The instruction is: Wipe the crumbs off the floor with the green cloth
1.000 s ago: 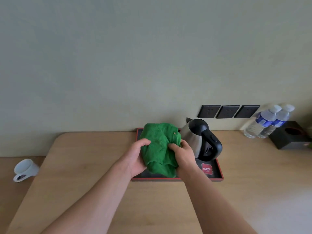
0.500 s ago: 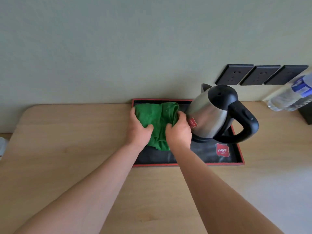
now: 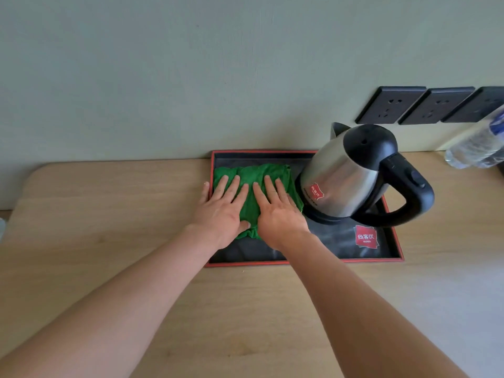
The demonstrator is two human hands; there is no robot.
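Tray (image 3: 387,256): flat hands on green cloth (image 3: 253,175)

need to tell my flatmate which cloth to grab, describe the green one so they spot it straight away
On the wooden table against the wall sits a red-rimmed black tray. The green cloth lies flat in its left half beside the steel kettle, the only soft, bright green thing there.

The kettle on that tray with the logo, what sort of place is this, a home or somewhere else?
Probably a hotel room. A steel kettle stands on a red-rimmed tray whose red label reads "Hotels", water bottles stand beside it, and a row of wall sockets sits above the wooden desk.
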